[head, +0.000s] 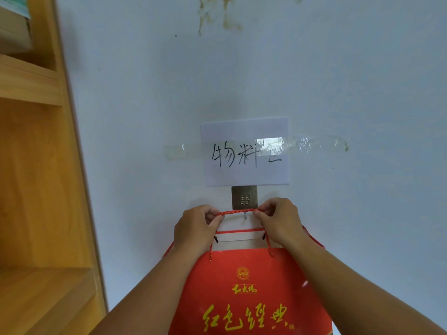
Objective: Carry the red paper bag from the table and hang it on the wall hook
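The red paper bag (244,293), with gold characters on its front, is held up against the white wall. Its red cord handle (238,211) is stretched level between my two hands. My left hand (196,228) pinches the cord's left end and my right hand (280,221) pinches its right end. The metal wall hook (244,198) is a square steel plate just above the cord; its small prong (245,216) shows just below the cord, between my hands. Whether the cord touches the hook I cannot tell.
A white paper label (245,152) with handwritten characters is taped to the wall right above the hook. A wooden shelf unit (36,177) stands close on the left. Yellowish stains (217,13) mark the wall high up.
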